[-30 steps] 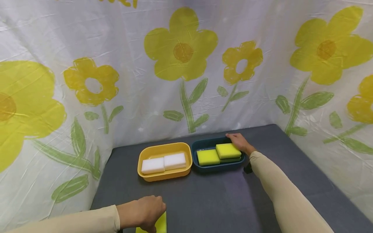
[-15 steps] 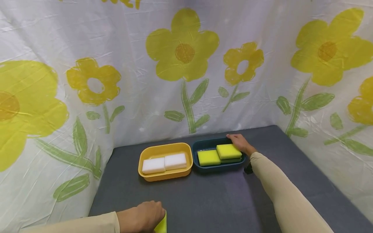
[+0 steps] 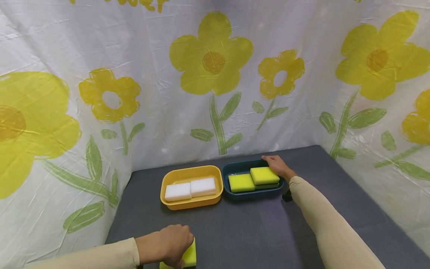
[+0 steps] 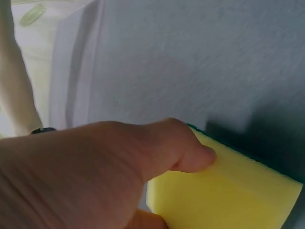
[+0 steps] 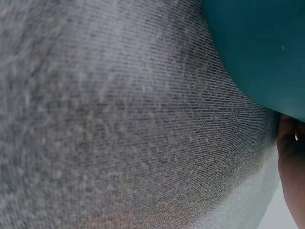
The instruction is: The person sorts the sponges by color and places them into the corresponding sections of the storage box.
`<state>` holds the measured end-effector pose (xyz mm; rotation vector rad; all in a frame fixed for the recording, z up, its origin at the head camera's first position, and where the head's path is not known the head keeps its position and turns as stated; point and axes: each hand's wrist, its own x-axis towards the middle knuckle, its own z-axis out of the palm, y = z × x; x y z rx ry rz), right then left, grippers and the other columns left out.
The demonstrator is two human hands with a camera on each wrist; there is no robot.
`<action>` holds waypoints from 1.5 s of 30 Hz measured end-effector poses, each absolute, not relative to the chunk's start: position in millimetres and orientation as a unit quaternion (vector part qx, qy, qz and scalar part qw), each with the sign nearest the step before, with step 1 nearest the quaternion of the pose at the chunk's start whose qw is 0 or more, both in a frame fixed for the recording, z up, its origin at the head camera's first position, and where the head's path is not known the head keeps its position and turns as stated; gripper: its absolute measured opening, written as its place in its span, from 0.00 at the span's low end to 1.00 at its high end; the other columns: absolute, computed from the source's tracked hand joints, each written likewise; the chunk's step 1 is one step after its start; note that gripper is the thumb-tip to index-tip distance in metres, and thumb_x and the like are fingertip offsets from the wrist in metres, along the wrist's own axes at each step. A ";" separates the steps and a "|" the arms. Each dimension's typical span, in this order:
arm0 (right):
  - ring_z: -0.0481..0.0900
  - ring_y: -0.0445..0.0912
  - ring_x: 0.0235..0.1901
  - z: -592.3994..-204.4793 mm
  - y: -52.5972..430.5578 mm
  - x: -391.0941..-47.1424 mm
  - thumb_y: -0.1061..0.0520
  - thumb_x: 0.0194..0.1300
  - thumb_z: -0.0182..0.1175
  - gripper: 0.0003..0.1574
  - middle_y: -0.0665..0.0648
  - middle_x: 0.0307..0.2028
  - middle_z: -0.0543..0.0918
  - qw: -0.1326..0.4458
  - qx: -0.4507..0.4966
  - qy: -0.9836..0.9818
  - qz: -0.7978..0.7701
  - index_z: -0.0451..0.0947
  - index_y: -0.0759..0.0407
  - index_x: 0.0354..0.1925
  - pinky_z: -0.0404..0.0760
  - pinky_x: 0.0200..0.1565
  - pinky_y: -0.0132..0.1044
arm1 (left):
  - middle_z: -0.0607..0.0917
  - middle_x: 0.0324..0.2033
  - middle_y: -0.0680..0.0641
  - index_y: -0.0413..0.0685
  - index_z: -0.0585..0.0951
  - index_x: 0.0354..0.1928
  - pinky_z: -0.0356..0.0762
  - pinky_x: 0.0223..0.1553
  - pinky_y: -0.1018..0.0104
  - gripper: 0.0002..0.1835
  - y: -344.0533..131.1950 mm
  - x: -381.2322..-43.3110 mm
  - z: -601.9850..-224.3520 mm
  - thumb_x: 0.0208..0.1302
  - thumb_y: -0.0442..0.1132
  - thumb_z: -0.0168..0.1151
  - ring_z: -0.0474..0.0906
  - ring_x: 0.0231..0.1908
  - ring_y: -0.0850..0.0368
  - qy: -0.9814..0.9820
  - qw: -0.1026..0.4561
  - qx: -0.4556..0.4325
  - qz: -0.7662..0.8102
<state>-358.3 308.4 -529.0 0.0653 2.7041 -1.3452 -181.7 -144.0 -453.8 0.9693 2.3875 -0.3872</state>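
Low in the head view, my left hand [image 3: 169,244] grips a yellow sponge [image 3: 190,257]. The left wrist view shows the thumb pressed against this sponge [image 4: 214,191], which has a dark green scouring layer along one edge. Far right, my right hand [image 3: 277,166] holds the back right corner of a dark teal tray [image 3: 236,167]. Its fingers reach behind the tray's outer wall [image 5: 267,57] in the right wrist view, and its thumb is hard to make out. Inside the tray lie a yellow sponge [image 3: 242,183] and, right of it, another [image 3: 264,175] stacked on a green-topped one.
Left of the teal tray stands a yellow tray [image 3: 191,172] with white sponges [image 3: 178,191] side by side in it. Both trays sit near the back of a grey cloth-covered table [image 3: 235,231]. A flower-printed curtain [image 3: 158,93] rises behind and at both sides.
My left hand dipped low with the sponge half a second ago and is now slightly higher and further right. The right hand has kept its place at the teal tray. The head view has drifted slightly.
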 end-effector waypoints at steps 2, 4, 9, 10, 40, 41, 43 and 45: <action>0.64 0.70 0.80 -529.6 308.7 -358.3 0.36 0.90 0.42 0.44 0.73 0.81 0.64 0.062 0.019 0.895 -0.441 0.65 0.68 0.82 0.65 0.78 0.68 | 0.77 0.26 0.54 0.53 0.84 0.35 0.83 0.30 0.62 0.22 -140.7 -186.2 -447.1 0.54 0.56 0.88 0.75 0.25 0.60 0.887 0.253 0.359 -0.142; 0.64 0.70 0.80 -530.4 308.8 -358.1 0.36 0.90 0.42 0.45 0.73 0.82 0.64 0.064 0.019 0.895 -0.441 0.65 0.69 0.82 0.65 0.78 0.68 | 0.78 0.27 0.54 0.53 0.85 0.36 0.83 0.31 0.62 0.22 -137.0 -191.1 -439.7 0.54 0.56 0.88 0.75 0.26 0.60 0.891 0.243 0.357 -0.137; 0.65 0.70 0.79 -530.7 308.2 -357.7 0.35 0.90 0.42 0.45 0.74 0.82 0.64 0.066 0.021 0.897 -0.437 0.64 0.69 0.82 0.66 0.78 0.68 | 0.77 0.25 0.54 0.51 0.83 0.34 0.78 0.29 0.65 0.22 -127.6 -204.5 -419.9 0.53 0.54 0.87 0.73 0.25 0.61 0.903 0.206 0.363 -0.103; 0.65 0.70 0.79 -530.3 308.0 -357.8 0.35 0.90 0.42 0.45 0.74 0.81 0.64 0.065 0.022 0.897 -0.437 0.64 0.68 0.82 0.66 0.78 0.68 | 0.77 0.24 0.54 0.51 0.83 0.32 0.76 0.28 0.66 0.21 -125.7 -207.0 -416.2 0.53 0.54 0.87 0.72 0.24 0.61 0.905 0.195 0.367 -0.093; 0.64 0.70 0.80 -530.0 308.7 -355.0 0.36 0.90 0.42 0.44 0.73 0.81 0.64 0.061 0.019 0.895 -0.442 0.65 0.68 0.82 0.65 0.78 0.68 | 0.79 0.30 0.50 0.42 0.84 0.47 0.76 0.32 0.64 0.23 -24.4 -297.4 -388.1 0.64 0.51 0.81 0.74 0.28 0.55 0.921 0.073 0.383 -0.012; 0.63 0.70 0.80 -530.1 308.6 -355.3 0.36 0.90 0.42 0.44 0.73 0.82 0.64 0.061 0.019 0.894 -0.443 0.64 0.68 0.82 0.64 0.78 0.68 | 0.79 0.30 0.50 0.43 0.83 0.46 0.76 0.32 0.64 0.23 -20.5 -300.6 -388.8 0.65 0.52 0.81 0.74 0.28 0.55 0.922 0.072 0.380 -0.014; 0.63 0.71 0.80 -529.8 308.4 -355.3 0.35 0.90 0.42 0.45 0.73 0.82 0.64 0.060 0.020 0.893 -0.445 0.64 0.68 0.82 0.64 0.79 0.68 | 0.79 0.30 0.50 0.44 0.83 0.45 0.76 0.32 0.63 0.22 -13.1 -305.6 -390.0 0.65 0.53 0.81 0.75 0.29 0.55 0.922 0.070 0.379 -0.018; 0.63 0.71 0.80 -529.1 308.4 -355.6 0.36 0.90 0.42 0.45 0.73 0.82 0.64 0.058 0.020 0.892 -0.447 0.63 0.68 0.82 0.64 0.79 0.68 | 0.79 0.30 0.50 0.44 0.83 0.45 0.76 0.33 0.63 0.22 -5.9 -309.9 -392.5 0.66 0.54 0.80 0.75 0.29 0.55 0.921 0.069 0.382 -0.022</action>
